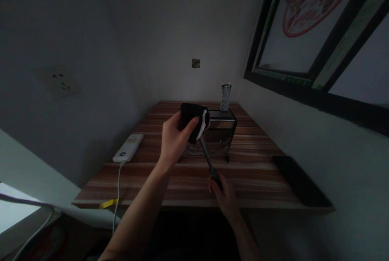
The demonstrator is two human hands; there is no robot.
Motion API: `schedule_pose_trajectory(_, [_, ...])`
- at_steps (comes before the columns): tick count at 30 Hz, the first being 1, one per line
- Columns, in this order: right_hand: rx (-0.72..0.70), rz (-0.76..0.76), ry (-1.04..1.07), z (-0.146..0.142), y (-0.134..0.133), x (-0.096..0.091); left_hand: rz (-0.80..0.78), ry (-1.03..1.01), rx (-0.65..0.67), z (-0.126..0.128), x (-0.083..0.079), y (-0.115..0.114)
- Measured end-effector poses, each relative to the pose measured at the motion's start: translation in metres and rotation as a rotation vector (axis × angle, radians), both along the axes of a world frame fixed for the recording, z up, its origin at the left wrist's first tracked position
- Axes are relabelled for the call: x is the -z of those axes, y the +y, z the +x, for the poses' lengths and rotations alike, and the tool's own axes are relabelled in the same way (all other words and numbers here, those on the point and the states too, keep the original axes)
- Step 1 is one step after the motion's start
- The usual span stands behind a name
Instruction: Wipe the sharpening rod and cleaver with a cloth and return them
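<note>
Above the middle of the table, my left hand (176,135) is closed around a black object (189,116) with a white rim on its right side; its exact kind does not show in the dim light. My right hand (224,196) grips the dark handle of a rod-like tool (206,153) with a grey shaft. The shaft slants up and left, and its tip meets the lower edge of the white rim; whether it goes inside cannot be made out. Just behind, partly covered by the black object, stands a dark-framed box (220,135) with a glossy front.
A crumpled silvery packet (225,97) stands on the box. On the left of the striped wooden table (182,192) lies a white power bank (129,147) with a cable and yellow tag (108,203). A flat black slab (302,180) lies at the right edge. Walls enclose the table.
</note>
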State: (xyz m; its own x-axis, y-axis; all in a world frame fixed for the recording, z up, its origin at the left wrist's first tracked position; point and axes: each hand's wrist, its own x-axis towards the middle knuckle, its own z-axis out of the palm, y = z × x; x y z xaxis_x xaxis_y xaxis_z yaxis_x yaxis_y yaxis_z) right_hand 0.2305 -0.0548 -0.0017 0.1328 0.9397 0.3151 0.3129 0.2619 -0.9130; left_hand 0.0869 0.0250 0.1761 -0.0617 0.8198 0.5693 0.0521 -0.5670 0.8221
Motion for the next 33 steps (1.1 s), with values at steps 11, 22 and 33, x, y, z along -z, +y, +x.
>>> schedule_pose_trajectory(11, [0.005, -0.016, -0.014, 0.0, 0.0, 0.001, -0.044, -0.016, 0.002, 0.002, 0.012, -0.007])
schedule_pose_trajectory(22, [0.026, -0.03, 0.044, 0.0, 0.001, 0.002, -0.223, 0.12, 0.124, 0.023, 0.064, -0.024])
schedule_pose_trajectory(33, [0.056, -0.046, 0.043, 0.002, 0.002, 0.011, -0.299, 0.16, 0.182, 0.034, 0.117, -0.038])
